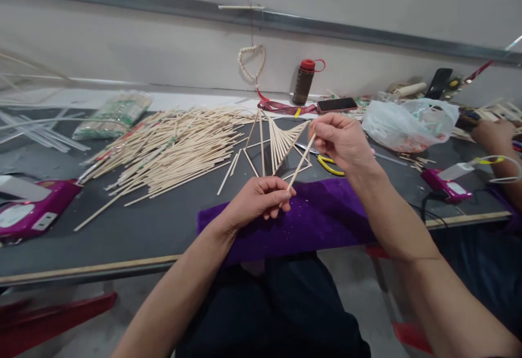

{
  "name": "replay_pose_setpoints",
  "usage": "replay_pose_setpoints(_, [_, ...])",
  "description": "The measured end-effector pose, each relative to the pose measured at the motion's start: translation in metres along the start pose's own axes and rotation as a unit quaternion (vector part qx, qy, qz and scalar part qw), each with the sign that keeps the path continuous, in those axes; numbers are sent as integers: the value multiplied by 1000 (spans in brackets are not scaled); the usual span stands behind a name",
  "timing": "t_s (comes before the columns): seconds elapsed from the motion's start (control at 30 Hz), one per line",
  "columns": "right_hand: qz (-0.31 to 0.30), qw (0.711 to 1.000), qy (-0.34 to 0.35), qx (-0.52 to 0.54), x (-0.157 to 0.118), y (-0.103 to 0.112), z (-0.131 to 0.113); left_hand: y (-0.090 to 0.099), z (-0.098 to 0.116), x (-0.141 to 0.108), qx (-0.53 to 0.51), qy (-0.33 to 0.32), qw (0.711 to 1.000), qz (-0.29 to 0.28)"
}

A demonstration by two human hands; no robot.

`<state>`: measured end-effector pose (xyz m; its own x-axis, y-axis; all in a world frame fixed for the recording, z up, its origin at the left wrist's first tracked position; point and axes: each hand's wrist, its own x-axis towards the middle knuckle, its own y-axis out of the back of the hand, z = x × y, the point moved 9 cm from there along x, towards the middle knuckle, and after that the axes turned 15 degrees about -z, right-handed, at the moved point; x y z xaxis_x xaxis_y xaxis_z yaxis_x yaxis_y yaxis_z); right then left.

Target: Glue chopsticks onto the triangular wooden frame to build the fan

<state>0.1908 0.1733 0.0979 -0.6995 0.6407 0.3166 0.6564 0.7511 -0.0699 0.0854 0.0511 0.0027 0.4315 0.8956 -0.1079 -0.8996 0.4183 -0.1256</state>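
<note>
Cloth (pixel 296 219) matt, velvety (purple); sticks (pixel 175 151) wood, matt; bottle (pixel 304 83) plastic w/ slight gloss.

Your left hand (pixel 269 197) and right hand (pixel 336 137), two in all, share one slim pale wooden stick (pixel 300 165). You have two magenta plastic devices (pixel 61 200) (pixel 448 185), one red-lidded dark bottle (pixel 303 83), one yellow-handled pair of scissors (pixel 331 166) near your right hand, one purple cloth (pixel 314 216), one white beaded heart (pixel 241 63), one fan-like stick frame (pixel 279 148), and one heap of pale sticks (pixel 175 151), too many to count.
</note>
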Motion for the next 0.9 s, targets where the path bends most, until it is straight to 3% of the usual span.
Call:
replay_pose_setpoints(0.13, [49,999,-4,5,0,13,-3,1,-5,0,2,28,1000,5])
replay_pose_setpoints(0.27, [29,999,-9,19,-4,6,-5,2,-6,1,12,30,999,20])
replay_pose_setpoints(0.4, [14,999,29,-28,-2,0,-23,8,-4,0,75,29,995,53])
replay_pose_setpoints(0.47, [24,996,51,-70,4,4,-37,25,7,-5,86,-24,987,133])
replay_pose_setpoints(0.57, [26,991,85,-98,25,14,-57,62,23,-26,54,-138,937,316])
replay_pose_setpoints(0.63, [7,990,101,-94,44,18,-64,77,21,-31,43,-136,919,368])
replay_pose_setpoints(0.77, [-31,989,108,-96,78,10,-62,80,2,-13,27,-23,950,310])
replay_pose_setpoints(0.9, [-42,983,133,-121,90,-18,-57,72,-12,1,-16,37,973,227])
